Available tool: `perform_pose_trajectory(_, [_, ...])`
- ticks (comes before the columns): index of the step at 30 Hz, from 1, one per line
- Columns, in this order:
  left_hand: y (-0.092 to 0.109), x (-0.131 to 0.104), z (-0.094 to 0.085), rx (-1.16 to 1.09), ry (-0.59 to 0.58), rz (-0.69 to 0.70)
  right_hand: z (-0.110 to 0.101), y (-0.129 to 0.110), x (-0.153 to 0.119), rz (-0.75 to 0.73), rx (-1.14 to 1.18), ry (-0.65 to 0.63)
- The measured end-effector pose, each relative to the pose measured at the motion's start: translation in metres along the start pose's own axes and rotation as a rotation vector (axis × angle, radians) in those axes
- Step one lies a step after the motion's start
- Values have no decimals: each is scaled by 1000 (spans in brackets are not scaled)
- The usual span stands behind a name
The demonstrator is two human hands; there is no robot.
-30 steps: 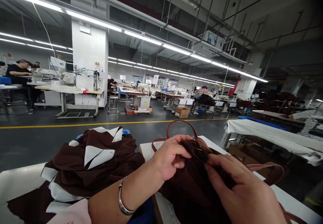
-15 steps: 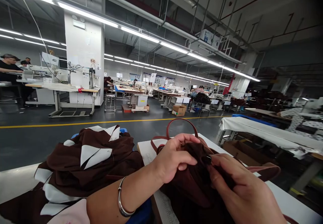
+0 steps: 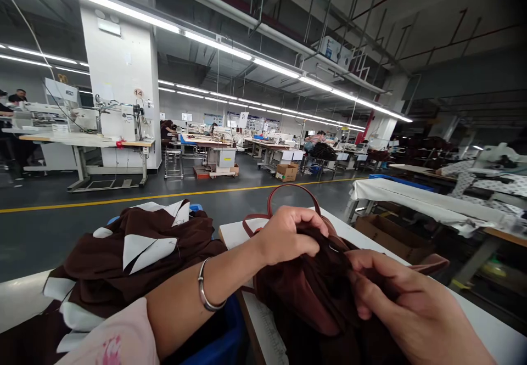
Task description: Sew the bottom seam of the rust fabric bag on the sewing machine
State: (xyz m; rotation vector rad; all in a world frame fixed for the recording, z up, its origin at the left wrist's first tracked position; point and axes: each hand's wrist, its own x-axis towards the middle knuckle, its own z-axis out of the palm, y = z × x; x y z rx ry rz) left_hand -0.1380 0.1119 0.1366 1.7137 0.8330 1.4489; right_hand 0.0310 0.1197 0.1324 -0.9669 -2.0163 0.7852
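A dark brown fabric handbag (image 3: 317, 304) with reddish-brown strap handles (image 3: 293, 187) lies on the white table (image 3: 236, 233) in front of me. My left hand (image 3: 290, 236) grips the gathered cloth at its upper edge, thumb and fingers closed on it. Close by on the right, my right hand (image 3: 395, 293) pinches a fold of the same dark cloth between thumb and fingers. A small shiny spot shows in the cloth between my hands; what it is I cannot make out. The inside of the bag is hidden by folds.
To the left, a heap of brown cloth pieces with white backing (image 3: 135, 250) rests over a blue bin (image 3: 220, 332). A white-covered bench (image 3: 411, 203) and an open cardboard box (image 3: 391, 239) stand at right. Sewing tables and several people are farther back.
My right fingers have shifted slightly down along the cloth, and the metallic bit at their tips no longer shows there. My left hand keeps its grip. The view has turned slightly right.
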Motion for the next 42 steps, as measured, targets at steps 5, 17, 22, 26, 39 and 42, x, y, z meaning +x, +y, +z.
perform_pose_trajectory(5, [-1,-1,1,106,-110,97,1,-2,4,106,124,-3])
perform_pose_trajectory(17, [-7,-13,7,454,-129,230,5,7,-2,107,193,-31])
perform_pose_trajectory(22, [-11,-15,3,375,-90,194,5,3,-2,190,211,-34])
perform_pose_trajectory(26, [-9,-16,2,358,-165,211,4,7,-2,223,236,-17])
perform_pose_trajectory(39, [-16,-8,3,256,-205,135,5,12,-9,255,267,0])
perform_pose_trajectory(42, [-10,-9,4,377,-195,154,2,10,-12,264,244,-20])
